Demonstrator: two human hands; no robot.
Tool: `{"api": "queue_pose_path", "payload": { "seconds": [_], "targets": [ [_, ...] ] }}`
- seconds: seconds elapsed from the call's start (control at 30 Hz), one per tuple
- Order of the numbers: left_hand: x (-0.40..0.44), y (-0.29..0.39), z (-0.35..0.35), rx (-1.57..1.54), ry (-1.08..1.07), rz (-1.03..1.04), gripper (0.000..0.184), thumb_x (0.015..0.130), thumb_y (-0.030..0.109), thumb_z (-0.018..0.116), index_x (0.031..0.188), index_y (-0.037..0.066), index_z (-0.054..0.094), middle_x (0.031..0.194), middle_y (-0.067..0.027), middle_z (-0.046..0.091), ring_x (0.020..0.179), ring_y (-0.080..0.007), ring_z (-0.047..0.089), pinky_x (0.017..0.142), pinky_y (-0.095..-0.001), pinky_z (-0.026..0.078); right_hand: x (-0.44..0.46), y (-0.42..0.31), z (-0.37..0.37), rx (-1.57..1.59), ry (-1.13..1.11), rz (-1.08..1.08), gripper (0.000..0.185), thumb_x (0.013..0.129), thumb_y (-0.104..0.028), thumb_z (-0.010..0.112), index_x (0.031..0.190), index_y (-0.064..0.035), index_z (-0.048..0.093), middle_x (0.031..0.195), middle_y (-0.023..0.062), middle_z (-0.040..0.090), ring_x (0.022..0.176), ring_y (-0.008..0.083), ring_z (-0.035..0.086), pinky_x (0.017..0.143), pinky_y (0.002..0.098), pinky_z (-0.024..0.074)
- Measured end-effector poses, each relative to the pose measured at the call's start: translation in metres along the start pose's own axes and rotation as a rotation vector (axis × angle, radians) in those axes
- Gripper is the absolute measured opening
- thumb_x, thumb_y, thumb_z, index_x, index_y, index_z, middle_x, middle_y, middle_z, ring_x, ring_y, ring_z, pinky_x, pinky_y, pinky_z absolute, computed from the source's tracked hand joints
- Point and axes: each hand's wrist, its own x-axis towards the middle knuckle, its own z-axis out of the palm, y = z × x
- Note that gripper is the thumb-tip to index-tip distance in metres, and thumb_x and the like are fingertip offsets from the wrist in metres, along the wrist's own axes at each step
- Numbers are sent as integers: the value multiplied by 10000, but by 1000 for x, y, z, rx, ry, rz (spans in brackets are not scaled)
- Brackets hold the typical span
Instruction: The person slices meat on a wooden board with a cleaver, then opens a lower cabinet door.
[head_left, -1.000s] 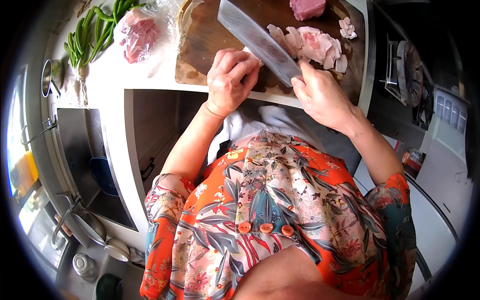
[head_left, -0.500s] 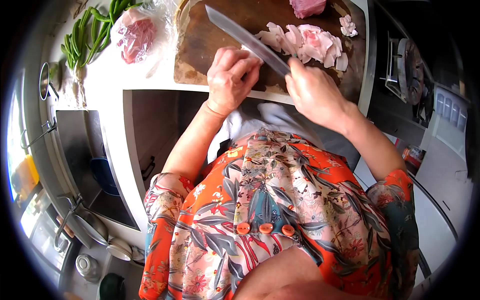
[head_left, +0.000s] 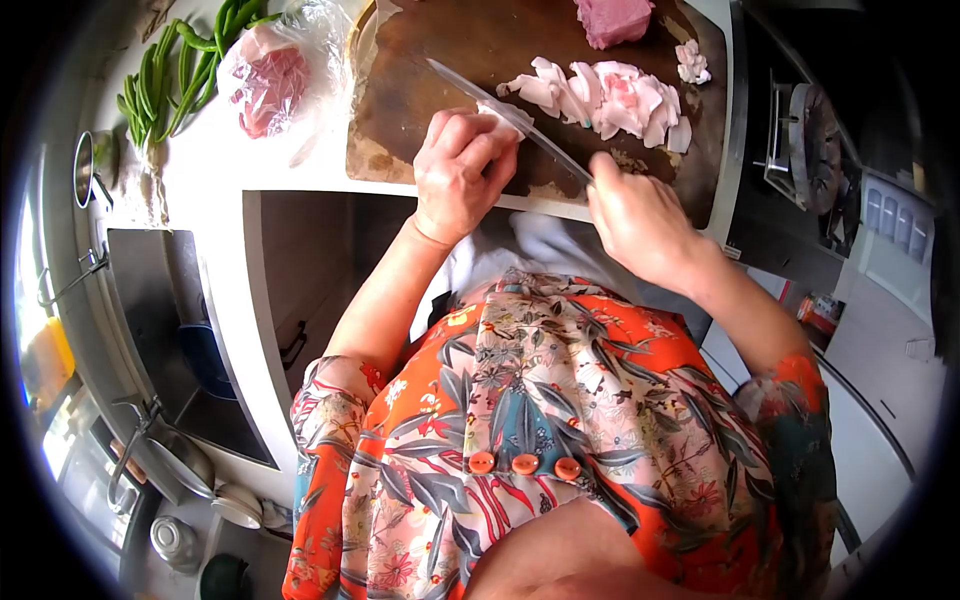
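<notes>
My right hand (head_left: 645,222) is closed round the handle of a kitchen knife (head_left: 520,122), whose blade points to the upper left. Its edge meets a pale piece of meat (head_left: 507,113) that my left hand (head_left: 464,165) holds down with curled fingers on the brown cutting board (head_left: 420,60). Much of that piece is hidden under the fingers and blade. Just beyond the knife lies a pile of thin pale meat slices (head_left: 620,98). A pink chunk of meat (head_left: 613,20) sits at the board's far edge, with a small pale clump (head_left: 692,62) to its right.
Left of the board are meat in a clear plastic bag (head_left: 268,80) and a bunch of green peppers or beans (head_left: 165,85). A sink (head_left: 190,340) is set into the counter at left. A stove burner (head_left: 815,145) is at right.
The knife has come down toward me, its blade now lower and against the meat under my left hand. My right hand has moved slightly down and right. The left hand keeps its hold.
</notes>
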Motion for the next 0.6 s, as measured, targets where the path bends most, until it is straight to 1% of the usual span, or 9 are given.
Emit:
{"api": "queue_pose_path", "payload": {
  "seconds": [0.07, 0.13, 0.17, 0.3, 0.4, 0.5, 0.6],
  "targets": [
    [-1, 2, 0, -6, 0, -9, 208, 633, -9, 749, 806, 75, 672, 841, -57, 610, 791, -247, 595, 688, -331, 500, -2, -1, -2, 2, -27, 25, 159, 893, -99, 499, 896, 38, 419, 640, 248, 577, 635, 439, 599, 570, 509, 473],
    [-2, 1, -1, -7, -8, -7, 215, 630, -11, 748, 811, 77, 670, 844, -57, 611, 801, -248, 595, 691, -330, 499, 34, -8, 8, 8, 79, -140, 157, 894, -105, 499, 892, 36, 430, 644, 243, 577, 631, 433, 598, 564, 503, 471],
    [-1, 0, -2, -3, -11, -6, 219, 629, -11, 748, 813, 77, 670, 844, -57, 611, 803, -248, 594, 692, -329, 498, 47, -15, 9, -46, 169, -232, 155, 896, -114, 502, 886, 27, 439, 650, 239, 577, 631, 429, 597, 560, 499, 470],
    [-1, -2, -2, 12, 2, 13, 217, 633, -7, 750, 812, 84, 667, 852, -53, 612, 803, -249, 588, 686, -332, 494, 17, 1, 2, 44, 37, -54, 159, 896, -114, 515, 881, 27, 443, 639, 241, 565, 623, 431, 583, 554, 506, 448],
    [-4, -1, -3, 13, 15, 3, 220, 643, -2, 749, 824, 91, 664, 856, -50, 610, 785, -247, 579, 676, -332, 490, -15, 16, -11, 50, -18, 30, 146, 881, -97, 502, 853, 35, 447, 663, 237, 589, 663, 416, 612, 592, 484, 479],
    [-3, -2, -5, 19, 8, -1, 225, 650, 3, 751, 835, 94, 661, 868, -50, 607, 777, -246, 574, 672, -331, 488, -22, 23, -5, 65, 79, -50, 166, 896, -115, 507, 848, 26, 436, 626, 239, 566, 641, 424, 590, 574, 494, 460],
    [-4, -3, -7, 20, 1, -6, 220, 661, 16, 757, 843, 95, 661, 881, -52, 606, 776, -246, 572, 673, -330, 487, -17, 21, -7, 20, 151, -15, 159, 889, -86, 534, 891, 48, 448, 606, 242, 542, 595, 433, 560, 519, 469, 413]
  ]
}}
